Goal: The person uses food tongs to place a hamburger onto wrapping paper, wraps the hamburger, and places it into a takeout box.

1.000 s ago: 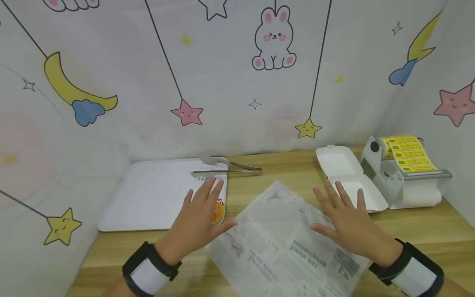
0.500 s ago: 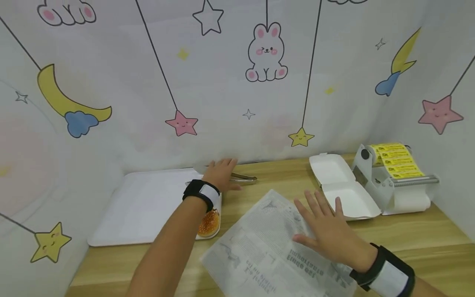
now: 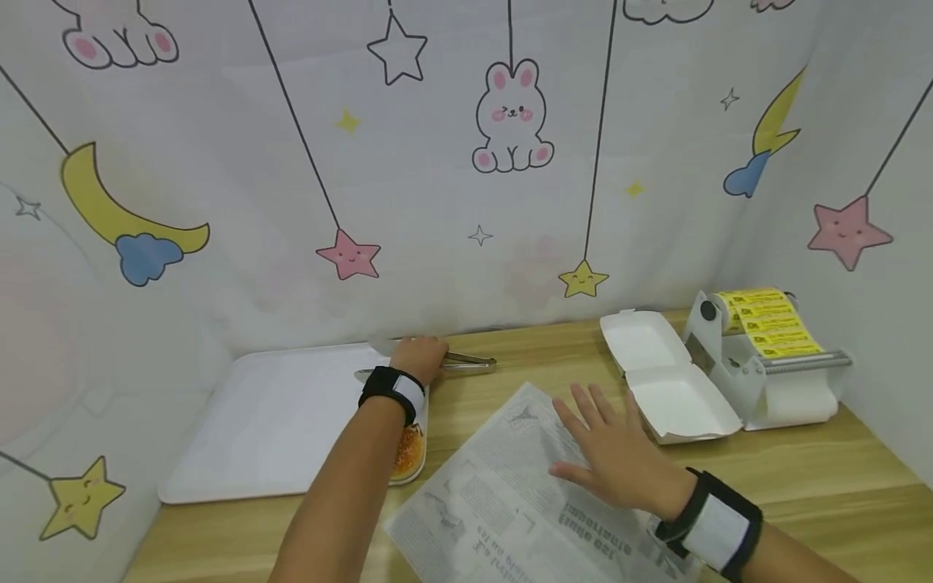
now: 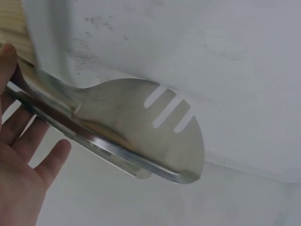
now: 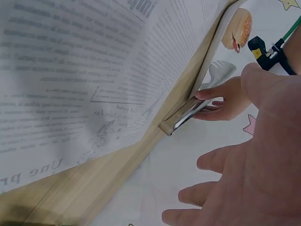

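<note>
My left hand (image 3: pixel 419 359) grips metal serving tongs (image 3: pixel 470 364) at the right end of the white tray (image 3: pixel 284 421). The left wrist view shows the slotted blade of the tongs (image 4: pixel 127 108), with thumb and fingers on either side of the handle. A sesame-topped burger (image 3: pixel 408 452) lies on the tray's right end, partly hidden by the left wrist; the right wrist view shows the burger (image 5: pixel 239 28) from the side. My right hand (image 3: pixel 615 453) has its fingers spread over a newsprint sheet (image 3: pixel 488 486); contact with the paper is unclear.
An opened white clamshell box (image 3: pixel 678 397) sits on the wooden table (image 3: pixel 809 494) at right. Beside it stands a label dispenser (image 3: pixel 765 364) with a yellow sticker roll. A patterned curtain (image 3: pixel 437 178) hangs behind the table.
My left hand has gone from near the burger forward to the tongs and now grips them. The right hand stays spread over the paper. The head view has tilted up slightly.
</note>
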A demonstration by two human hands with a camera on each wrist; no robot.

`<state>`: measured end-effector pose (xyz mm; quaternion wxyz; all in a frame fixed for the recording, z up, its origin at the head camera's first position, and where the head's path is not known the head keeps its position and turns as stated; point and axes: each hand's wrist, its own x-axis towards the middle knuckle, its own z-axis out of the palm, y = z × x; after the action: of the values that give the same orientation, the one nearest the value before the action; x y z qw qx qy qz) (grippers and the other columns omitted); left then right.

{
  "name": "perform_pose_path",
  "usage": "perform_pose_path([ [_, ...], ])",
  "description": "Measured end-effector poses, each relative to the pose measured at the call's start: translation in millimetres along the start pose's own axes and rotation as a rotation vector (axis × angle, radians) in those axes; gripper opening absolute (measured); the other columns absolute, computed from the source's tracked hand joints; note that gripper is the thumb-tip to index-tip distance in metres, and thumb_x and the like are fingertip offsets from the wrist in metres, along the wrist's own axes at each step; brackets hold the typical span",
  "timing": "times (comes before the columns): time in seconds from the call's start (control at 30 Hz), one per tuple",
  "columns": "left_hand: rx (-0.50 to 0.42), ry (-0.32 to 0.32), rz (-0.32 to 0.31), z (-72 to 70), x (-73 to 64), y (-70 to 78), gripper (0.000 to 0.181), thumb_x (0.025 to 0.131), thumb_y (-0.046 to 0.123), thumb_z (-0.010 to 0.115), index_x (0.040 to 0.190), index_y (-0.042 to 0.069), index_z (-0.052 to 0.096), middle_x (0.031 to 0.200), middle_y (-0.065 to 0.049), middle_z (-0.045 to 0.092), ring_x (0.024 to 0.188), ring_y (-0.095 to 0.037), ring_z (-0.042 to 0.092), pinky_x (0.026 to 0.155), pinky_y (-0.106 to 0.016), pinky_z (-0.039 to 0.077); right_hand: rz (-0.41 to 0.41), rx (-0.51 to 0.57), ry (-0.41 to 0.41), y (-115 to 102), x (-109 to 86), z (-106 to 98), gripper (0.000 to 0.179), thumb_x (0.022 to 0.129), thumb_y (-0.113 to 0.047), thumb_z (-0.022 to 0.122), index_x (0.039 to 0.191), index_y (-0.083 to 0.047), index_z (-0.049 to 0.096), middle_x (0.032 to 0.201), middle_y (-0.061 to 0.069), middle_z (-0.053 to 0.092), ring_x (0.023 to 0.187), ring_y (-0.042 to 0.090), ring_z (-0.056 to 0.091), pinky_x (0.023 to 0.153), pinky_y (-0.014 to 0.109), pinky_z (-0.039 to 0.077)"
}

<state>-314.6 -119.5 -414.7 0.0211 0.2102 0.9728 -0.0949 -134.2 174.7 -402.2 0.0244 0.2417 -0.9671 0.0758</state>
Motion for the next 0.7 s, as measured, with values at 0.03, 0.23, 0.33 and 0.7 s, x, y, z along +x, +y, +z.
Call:
perform_pose_path([
  [0.03,0.01,0.005,0.008,0.2,-2.0,-0.7,0.039,0.091,0.036,0.076,0.119,0.01,0.068,0.118,-0.011,0.069,0.115,-0.033,0.064,0.101,-0.05,0.048,-0.005,0.0,-0.002,-1.2,7.3,1.1,0.085,0.096,-0.061,0.059,0.156,-0.005,0.038,0.161,0.027,0.028,0.147,0.051,0.024,0.106,0.082,0.012],
  [0.23,0.077,0.095,0.111,-8.3,-17.4,7.2,0.034,0.098,0.035,0.067,0.122,0.011,0.066,0.114,-0.01,0.067,0.11,-0.03,0.063,0.096,-0.047,0.051,-0.04,0.052,0.037,-10.8,54.5,2.9,0.087,0.094,-0.046,0.071,0.154,0.005,0.034,0.157,0.029,0.035,0.146,0.047,0.031,0.114,0.067,0.025],
  [0.33,0.109,0.185,0.18,-20.6,-29.9,16.9,0.037,0.099,0.035,0.065,0.127,0.011,0.063,0.114,-0.01,0.065,0.109,-0.029,0.062,0.094,-0.045,0.052,-0.083,0.06,0.101,-13.5,74.5,2.6,0.087,0.091,-0.035,0.078,0.151,0.01,0.035,0.153,0.031,0.039,0.143,0.045,0.037,0.116,0.058,0.031],
  [0.7,0.226,0.387,0.198,-43.2,-79.6,44.2,0.046,0.095,0.042,0.068,0.129,0.012,0.064,0.116,-0.008,0.065,0.112,-0.026,0.062,0.095,-0.044,0.053,-0.083,0.125,0.224,-15.5,99.4,10.7,0.06,0.094,-0.027,0.076,0.14,0.004,0.053,0.136,0.02,0.061,0.121,0.034,0.061,0.099,0.048,0.052],
])
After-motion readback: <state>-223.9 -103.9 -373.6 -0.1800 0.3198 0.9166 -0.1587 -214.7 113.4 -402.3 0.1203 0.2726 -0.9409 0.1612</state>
